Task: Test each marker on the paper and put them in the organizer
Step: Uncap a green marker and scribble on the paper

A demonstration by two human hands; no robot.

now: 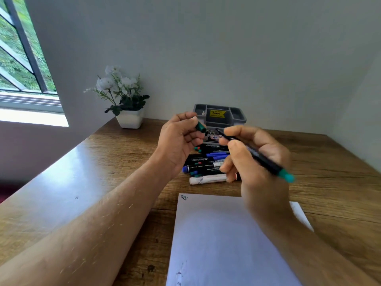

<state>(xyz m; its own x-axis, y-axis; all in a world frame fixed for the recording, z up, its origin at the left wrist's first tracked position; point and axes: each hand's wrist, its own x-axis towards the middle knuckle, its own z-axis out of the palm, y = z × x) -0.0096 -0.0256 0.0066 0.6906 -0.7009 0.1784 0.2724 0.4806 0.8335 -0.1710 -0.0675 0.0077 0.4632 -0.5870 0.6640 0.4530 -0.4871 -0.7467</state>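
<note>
Grey organizer (219, 115) partly behind both hands.

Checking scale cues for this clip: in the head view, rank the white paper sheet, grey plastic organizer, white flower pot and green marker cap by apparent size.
1. White paper sheet
2. Grey plastic organizer, farther away, so unsure
3. White flower pot, similar to it
4. Green marker cap

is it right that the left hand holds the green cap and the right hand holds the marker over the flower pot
Not quite. In the head view the left hand holds the green cap and the right hand holds the marker, but over the marker pile, not the flower pot.
</note>
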